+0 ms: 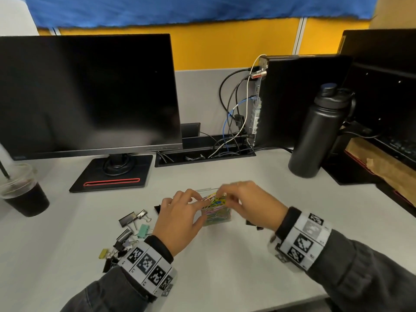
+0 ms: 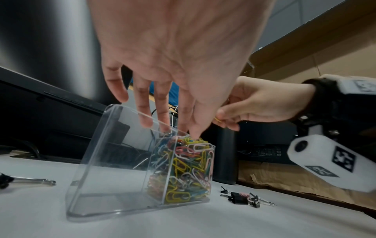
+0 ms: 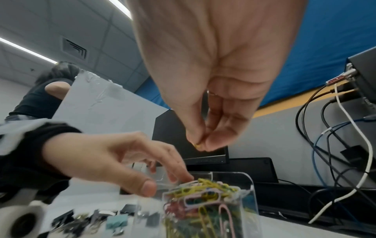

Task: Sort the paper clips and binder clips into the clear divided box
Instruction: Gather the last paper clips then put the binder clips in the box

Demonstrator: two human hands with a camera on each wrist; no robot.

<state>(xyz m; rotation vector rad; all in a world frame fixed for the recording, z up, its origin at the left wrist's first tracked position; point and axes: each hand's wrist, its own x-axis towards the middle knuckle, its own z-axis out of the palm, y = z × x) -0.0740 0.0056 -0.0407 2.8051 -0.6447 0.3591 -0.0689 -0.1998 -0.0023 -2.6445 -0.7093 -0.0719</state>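
Note:
The clear divided box (image 1: 217,218) stands on the white desk between my hands. One compartment is heaped with coloured paper clips (image 2: 183,169); the other compartment (image 2: 114,169) looks empty. My left hand (image 1: 193,208) reaches over the box with straight fingers, and its fingertips (image 2: 191,135) touch the top of the clip heap (image 3: 205,188). Just above the heap, my right hand (image 3: 200,143) pinches a yellow paper clip (image 2: 218,120) between thumb and fingers. Several binder clips (image 1: 129,230) lie left of the box, and a few small ones (image 2: 244,197) lie to its right.
Behind the box are a dark monitor (image 1: 90,93) on its stand, a cable tray and a small computer (image 1: 299,97). An iced drink cup (image 1: 22,192) stands far left and a black bottle (image 1: 315,136) back right. Another person (image 3: 50,90) sits beyond the partition.

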